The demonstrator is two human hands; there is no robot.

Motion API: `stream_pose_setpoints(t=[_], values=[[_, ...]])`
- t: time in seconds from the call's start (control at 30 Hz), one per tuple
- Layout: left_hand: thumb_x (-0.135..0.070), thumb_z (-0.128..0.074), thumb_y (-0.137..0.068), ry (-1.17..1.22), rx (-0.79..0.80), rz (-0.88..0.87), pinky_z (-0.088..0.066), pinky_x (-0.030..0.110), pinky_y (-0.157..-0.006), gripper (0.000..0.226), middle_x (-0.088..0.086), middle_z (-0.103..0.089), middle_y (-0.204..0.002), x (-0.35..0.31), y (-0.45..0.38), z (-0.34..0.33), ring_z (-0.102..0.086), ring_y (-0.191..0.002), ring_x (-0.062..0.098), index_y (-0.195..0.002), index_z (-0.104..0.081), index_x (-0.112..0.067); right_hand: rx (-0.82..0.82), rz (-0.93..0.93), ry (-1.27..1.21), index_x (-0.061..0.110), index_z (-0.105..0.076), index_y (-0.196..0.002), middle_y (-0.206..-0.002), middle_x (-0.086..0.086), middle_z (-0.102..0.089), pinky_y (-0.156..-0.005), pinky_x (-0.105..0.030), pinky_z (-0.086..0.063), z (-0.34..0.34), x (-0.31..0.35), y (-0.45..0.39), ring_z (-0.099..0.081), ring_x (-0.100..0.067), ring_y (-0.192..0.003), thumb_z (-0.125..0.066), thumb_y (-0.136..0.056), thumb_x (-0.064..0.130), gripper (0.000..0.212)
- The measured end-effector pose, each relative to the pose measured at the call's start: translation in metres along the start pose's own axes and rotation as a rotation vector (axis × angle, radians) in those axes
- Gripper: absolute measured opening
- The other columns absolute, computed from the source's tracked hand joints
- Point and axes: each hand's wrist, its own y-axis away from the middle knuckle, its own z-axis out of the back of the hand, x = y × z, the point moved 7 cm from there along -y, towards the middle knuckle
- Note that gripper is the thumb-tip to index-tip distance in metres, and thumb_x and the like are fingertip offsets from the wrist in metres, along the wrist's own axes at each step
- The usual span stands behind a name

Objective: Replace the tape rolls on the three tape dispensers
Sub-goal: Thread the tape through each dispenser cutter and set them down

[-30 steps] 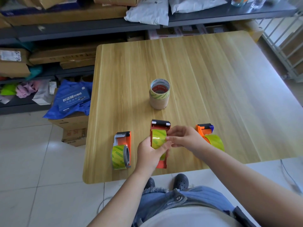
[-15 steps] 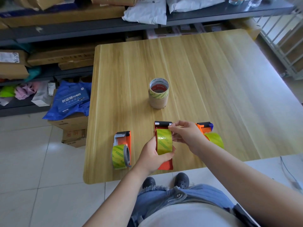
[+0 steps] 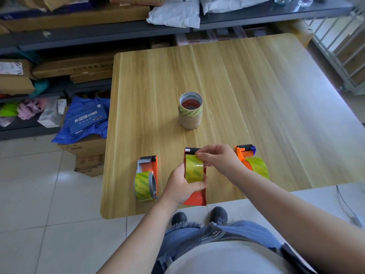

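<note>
Three orange tape dispensers lie near the front edge of the wooden table (image 3: 246,91). The middle dispenser (image 3: 195,197) carries a yellow-green tape roll (image 3: 194,171). My left hand (image 3: 182,184) grips that roll and the dispenser from the left. My right hand (image 3: 219,159) pinches the tape's loose end near the black cutter head. The left dispenser (image 3: 148,175) and the right dispenser (image 3: 250,161) each hold a yellow-green roll and lie untouched.
A stack of tape rolls and bare cardboard cores (image 3: 190,110) stands upright mid-table. Shelves with cardboard boxes and white parcels (image 3: 173,12) run behind. A blue bag (image 3: 85,117) lies on boxes to the table's left. A metal railing (image 3: 339,52) is at right.
My right hand has drawn the tape end forward from the roll toward the cutter head. The middle dispenser has shifted slightly right under my left hand's grip.
</note>
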Motion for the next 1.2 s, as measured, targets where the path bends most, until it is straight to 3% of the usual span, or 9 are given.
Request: stream_pose_setpoints(t=[0.1, 0.2, 0.27, 0.4, 0.5, 0.7, 0.87, 1.03, 1.2], values=[[-0.002, -0.069, -0.065, 0.074, 0.053, 0.02, -0.052, 0.025, -0.071, 0.032, -0.004, -0.07, -0.073, 0.002, 0.005, -0.003, -0.067, -0.075, 0.014, -0.095, -0.062, -0.014, 0.001, 0.056, 0.223, 0.012, -0.071, -0.101, -0.08, -0.002, -0.066, -0.061, -0.011, -0.045, 0.003, 0.003, -0.003, -0.058, -0.007, -0.068, -0.059, -0.09, 0.024, 0.02], [0.005, -0.065, -0.07, 0.098, 0.083, 0.039, -0.053, 0.023, -0.067, 0.029, -0.001, -0.07, -0.075, 0.002, 0.007, -0.007, -0.068, -0.073, 0.014, -0.093, -0.061, -0.012, 0.027, 0.088, 0.352, 0.012, -0.071, -0.104, -0.086, 0.001, -0.064, -0.073, -0.022, -0.047, 0.004, 0.002, -0.002, -0.058, -0.012, -0.081, -0.055, -0.093, 0.029, 0.026], [0.009, -0.062, -0.079, 0.122, 0.067, 0.048, -0.053, 0.024, -0.068, 0.026, -0.001, -0.07, -0.076, 0.002, 0.007, -0.007, -0.068, -0.073, 0.014, -0.096, -0.061, -0.012, 0.094, 0.118, 0.333, 0.014, -0.069, -0.108, -0.1, 0.002, -0.061, -0.085, -0.024, -0.046, 0.002, 0.0, 0.001, -0.058, -0.013, -0.094, -0.057, -0.091, 0.032, 0.027], [-0.007, -0.062, -0.086, 0.095, 0.011, 0.024, -0.053, 0.023, -0.068, 0.018, -0.004, -0.072, -0.073, -0.001, 0.005, -0.003, -0.068, -0.071, 0.012, -0.097, -0.064, -0.021, 0.229, 0.152, 0.3, 0.019, -0.058, -0.126, -0.114, 0.003, -0.056, -0.09, -0.02, -0.042, -0.005, -0.007, 0.008, -0.056, -0.008, -0.105, -0.065, -0.084, 0.035, 0.045], [-0.013, -0.065, -0.085, 0.07, -0.006, 0.019, -0.053, 0.028, -0.067, 0.012, -0.003, -0.072, -0.071, -0.002, 0.004, 0.0, -0.067, -0.068, 0.013, -0.094, -0.065, -0.021, 0.185, 0.02, 0.198, 0.019, -0.061, -0.123, -0.112, 0.002, -0.061, -0.094, -0.028, -0.045, -0.004, -0.018, 0.005, -0.058, -0.012, -0.106, -0.064, -0.084, 0.04, 0.044], [-0.01, -0.078, -0.062, -0.056, 0.021, 0.015, -0.052, 0.032, -0.071, 0.031, -0.008, -0.07, -0.071, 0.003, 0.006, -0.002, -0.065, -0.069, 0.009, -0.087, -0.063, -0.018, 0.117, -0.144, 0.14, 0.004, -0.066, -0.111, -0.093, -0.003, -0.067, -0.091, -0.038, -0.049, -0.004, -0.022, -0.001, -0.062, -0.017, -0.089, -0.05, -0.092, 0.042, 0.045], [0.0, -0.074, -0.072, -0.085, 0.003, 0.02, -0.054, 0.035, -0.078, 0.03, -0.01, -0.071, -0.071, 0.002, 0.005, -0.003, -0.066, -0.071, 0.006, -0.088, -0.061, -0.021, 0.035, -0.07, 0.168, 0.011, -0.067, -0.11, -0.088, 0.002, -0.066, -0.071, -0.022, -0.047, 0.004, -0.012, -0.001, -0.057, -0.005, -0.075, -0.054, -0.092, 0.037, 0.034], [-0.005, -0.076, -0.073, -0.09, -0.02, 0.031, -0.055, 0.038, -0.083, 0.026, -0.003, -0.072, -0.081, -0.001, 0.004, -0.005, -0.069, -0.079, 0.014, -0.091, -0.063, -0.02, -0.019, 0.071, 0.204, 0.016, -0.072, -0.104, -0.091, 0.007, -0.067, -0.064, -0.009, -0.042, 0.011, -0.001, 0.002, -0.057, -0.002, -0.08, -0.059, -0.09, 0.032, 0.025], [-0.01, -0.075, -0.075, -0.107, -0.046, 0.033, -0.056, 0.029, -0.079, 0.026, -0.004, -0.072, -0.086, -0.006, 0.0, -0.003, -0.069, -0.083, 0.013, -0.092, -0.062, -0.024, 0.074, 0.123, 0.204, 0.025, -0.072, -0.102, -0.086, 0.01, -0.068, -0.074, -0.018, -0.044, 0.015, 0.001, 0.008, -0.062, -0.005, -0.08, -0.068, -0.083, 0.031, 0.021]])
